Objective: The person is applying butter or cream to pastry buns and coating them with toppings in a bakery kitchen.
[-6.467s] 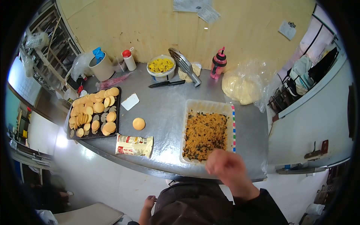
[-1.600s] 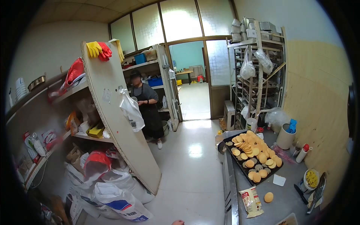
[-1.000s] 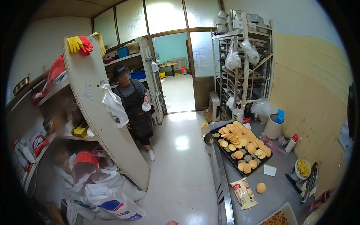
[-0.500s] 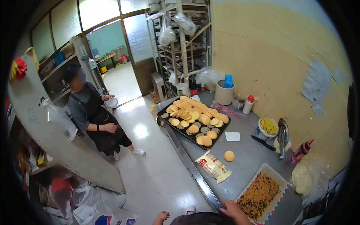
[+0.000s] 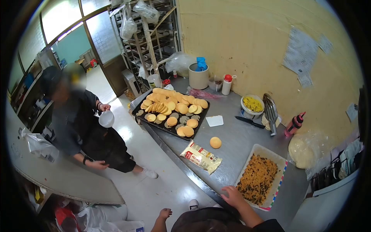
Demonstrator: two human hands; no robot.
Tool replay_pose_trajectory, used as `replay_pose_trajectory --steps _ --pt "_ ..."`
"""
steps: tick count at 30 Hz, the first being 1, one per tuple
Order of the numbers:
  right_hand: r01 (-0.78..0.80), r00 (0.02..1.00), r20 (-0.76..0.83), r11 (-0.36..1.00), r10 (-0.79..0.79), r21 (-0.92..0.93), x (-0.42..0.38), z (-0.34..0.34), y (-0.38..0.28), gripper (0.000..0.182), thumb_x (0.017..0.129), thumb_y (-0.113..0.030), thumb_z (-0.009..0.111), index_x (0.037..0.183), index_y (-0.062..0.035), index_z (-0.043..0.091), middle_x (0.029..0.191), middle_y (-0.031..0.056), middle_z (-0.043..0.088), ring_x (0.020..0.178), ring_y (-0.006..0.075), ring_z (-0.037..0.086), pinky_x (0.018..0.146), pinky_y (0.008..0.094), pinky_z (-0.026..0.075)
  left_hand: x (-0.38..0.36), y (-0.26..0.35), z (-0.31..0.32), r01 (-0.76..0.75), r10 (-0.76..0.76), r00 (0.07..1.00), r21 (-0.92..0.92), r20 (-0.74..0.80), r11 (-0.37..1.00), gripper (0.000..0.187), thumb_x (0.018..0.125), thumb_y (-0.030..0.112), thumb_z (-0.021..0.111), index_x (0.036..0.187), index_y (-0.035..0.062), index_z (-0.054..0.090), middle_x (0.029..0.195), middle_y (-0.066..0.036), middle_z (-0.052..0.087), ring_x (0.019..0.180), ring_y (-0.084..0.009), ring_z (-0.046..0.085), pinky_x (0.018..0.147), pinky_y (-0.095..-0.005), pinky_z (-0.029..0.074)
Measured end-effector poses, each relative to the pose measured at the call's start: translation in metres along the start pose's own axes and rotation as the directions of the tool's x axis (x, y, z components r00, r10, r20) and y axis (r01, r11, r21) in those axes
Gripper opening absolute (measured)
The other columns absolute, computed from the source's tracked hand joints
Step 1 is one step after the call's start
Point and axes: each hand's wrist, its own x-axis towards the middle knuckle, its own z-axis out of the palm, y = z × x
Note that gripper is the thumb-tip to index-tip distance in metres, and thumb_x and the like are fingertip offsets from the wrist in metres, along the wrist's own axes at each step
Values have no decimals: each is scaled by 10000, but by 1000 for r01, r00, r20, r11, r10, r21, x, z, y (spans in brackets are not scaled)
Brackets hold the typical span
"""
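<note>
My left hand (image 5: 165, 213) hangs low beside my dark apron, over the floor, its fingers curled in with nothing visible in them. At the front edge of the metal table (image 5: 247, 139), my right hand (image 5: 232, 195) rests with its fingers apart, just left of a white tub (image 5: 252, 154) of orange-brown crumbly filling with dark bits. Beyond it lie a cream and red packet (image 5: 201, 156) and a single round cake (image 5: 215, 142). A black tray (image 5: 176, 135) holds many round golden cakes, some in a row; a white scraper (image 5: 215, 121) lies beside it.
A co-worker (image 5: 89, 123) stands in the left aisle, holding a white bowl (image 5: 106, 119). Along the wall are a metal pot (image 5: 198, 79), a tub of yellow filling (image 5: 252, 105), a black knife (image 5: 250, 122), metal tongs (image 5: 271, 116) and a pink bottle (image 5: 295, 124). A rack (image 5: 154, 34) stands behind.
The view has swung to the right. The co-worker has come closer with the bowl. My right hand stays at the table edge, its fingers now nearer the tub's left side.
</note>
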Motion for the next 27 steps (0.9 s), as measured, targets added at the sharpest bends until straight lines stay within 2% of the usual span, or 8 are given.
replay_pose_trajectory --steps 2,5,7,11,14,17,22,27 --pt "6 989 -147 1000 -6 -5 -13 -18 -4 298 763 -195 691 1023 -65 627 1077 121 618 1042 303 569 907 401 463 2 8 1 -19 19 1000 14 3 1000 392 895 295 559 1136 -14 564 1026 -151 683 890 -255 671 704 -370 508" --pt "-164 921 -372 981 114 -106 -44 -45 31 285 760 -143 676 1018 -42 610 1087 146 599 1035 332 558 899 417 456 6 17 4 -22 21 1000 39 15 999 390 897 297 559 1129 -16 563 1027 -155 683 894 -256 672 705 -369 509" --pt "-349 799 -553 931 236 -106 -78 -52 76 337 768 -77 670 1080 -10 563 1165 203 540 1086 373 517 947 436 420 4 24 6 -35 33 999 73 23 997 388 898 297 560 1126 -17 562 1026 -156 682 892 -257 672 706 -371 509" --pt "-732 534 -787 635 309 -246 -130 -76 116 415 801 -109 683 1162 13 520 1197 207 522 1126 377 496 975 448 395 2 35 12 -39 33 998 106 58 994 378 895 288 566 1130 -8 564 1024 -157 683 889 -255 673 703 -370 508" --pt "-832 387 -823 543 417 -116 -161 -60 161 441 823 -158 679 1188 23 512 1191 187 530 1117 354 504 961 428 403 3 40 17 -32 23 997 119 78 992 367 890 279 573 1130 2 567 1021 -155 684 881 -251 675 698 -369 508" --pt "-796 320 -722 587 614 147 -173 -55 179 457 838 -195 669 1215 8 510 1158 170 540 1077 322 524 937 402 413 9 43 20 -37 25 996 136 90 990 353 885 267 578 1125 8 570 1021 -153 685 880 -247 676 691 -371 508" --pt "-670 314 -641 642 701 374 -183 -39 210 355 858 -197 646 1145 -2 571 1060 152 556 995 285 538 899 371 424 7 56 27 -41 22 995 206 95 978 319 906 260 560 1144 48 567 1062 -131 668 929 -258 647 792 -409 489" --pt "-605 313 -607 646 731 465 -185 -39 212 277 881 -192 619 1070 11 606 1032 131 574 944 239 555 857 344 436 11 57 36 -58 37 991 168 127 984 314 875 243 581 1094 19 585 978 -128 688 831 -225 666 662 -361 500"
